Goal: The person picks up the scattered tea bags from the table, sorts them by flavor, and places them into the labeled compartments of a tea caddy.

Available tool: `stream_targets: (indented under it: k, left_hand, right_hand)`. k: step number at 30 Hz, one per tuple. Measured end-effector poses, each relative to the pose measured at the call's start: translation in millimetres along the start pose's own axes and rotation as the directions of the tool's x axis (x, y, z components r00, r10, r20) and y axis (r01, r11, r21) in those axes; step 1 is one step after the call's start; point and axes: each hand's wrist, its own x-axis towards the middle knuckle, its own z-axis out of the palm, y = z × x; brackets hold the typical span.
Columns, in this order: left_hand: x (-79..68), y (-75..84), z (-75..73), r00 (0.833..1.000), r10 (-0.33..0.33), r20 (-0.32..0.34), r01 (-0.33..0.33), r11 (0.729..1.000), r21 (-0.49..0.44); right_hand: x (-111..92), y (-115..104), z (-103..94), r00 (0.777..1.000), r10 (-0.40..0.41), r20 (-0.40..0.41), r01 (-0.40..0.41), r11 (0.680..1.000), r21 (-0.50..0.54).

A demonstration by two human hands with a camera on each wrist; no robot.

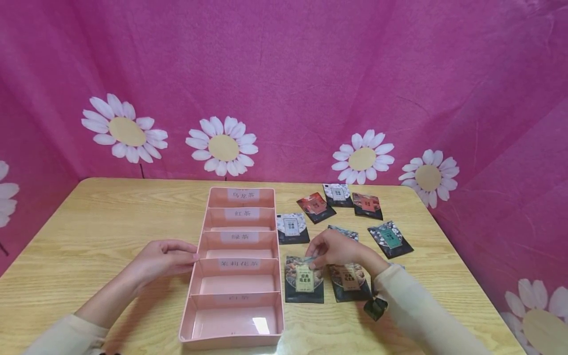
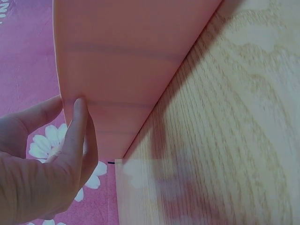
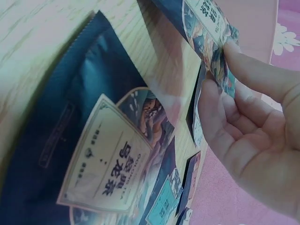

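Note:
A long pink compartment box (image 1: 237,317) with labelled sections stands on the table. My left hand (image 1: 160,261) touches its left side, fairly straight fingertips at the rim and outer wall (image 2: 117,70) in the left wrist view. To the right of the box, my right hand (image 1: 339,249) pinches the top edge of a tea sachet (image 1: 304,281) with a tan label. The right wrist view shows that sachet (image 3: 206,21) between thumb and fingers. Another oolong tea sachet (image 1: 349,282) lies beside it, partly under the right hand; it looms large (image 3: 108,164) in the right wrist view.
Several more sachets lie right of the box: white-topped ones (image 1: 293,228), red ones (image 1: 316,206) and a green-labelled one (image 1: 390,238). A dark object (image 1: 375,308) is by the right wrist. A pink flowered cloth (image 1: 284,98) hangs behind the wooden table (image 1: 111,212).

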Motion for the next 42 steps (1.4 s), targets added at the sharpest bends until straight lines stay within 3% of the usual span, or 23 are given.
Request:
stream_targets:
  k: [6,10,21,29,42]
  left_hand:
    - [18.3,-23.5,-10.9,1.0,-0.021,0.016,0.022,0.998,-0.051]
    - [20.6,-27.6,-12.5,1.0,-0.019,0.009,0.019,0.998,-0.051]
    - [-8.4,8.9,5.8,1.0,-0.005,-0.031,0.005,1.0,0.015]
    - [-8.4,9.2,6.2,0.999,-0.005,-0.033,0.006,1.0,0.003]
    - [-7.6,7.1,7.7,0.999,-0.012,-0.047,0.012,1.0,-0.009]
  right_hand:
    - [-1,-2,-2.8,0.998,0.02,0.064,-0.028,0.991,0.128]
    - [-2,-2,-5.4,0.995,0.041,0.089,-0.056,0.982,0.179]
    - [-2,-3,-14.2,0.996,-0.002,0.092,-0.018,0.977,0.214]
    - [-3,-9,-26.4,0.997,-0.002,0.083,-0.018,0.972,0.236]
    - [-5,-19,-42.9,0.999,0.004,0.035,-0.01,0.982,0.187]
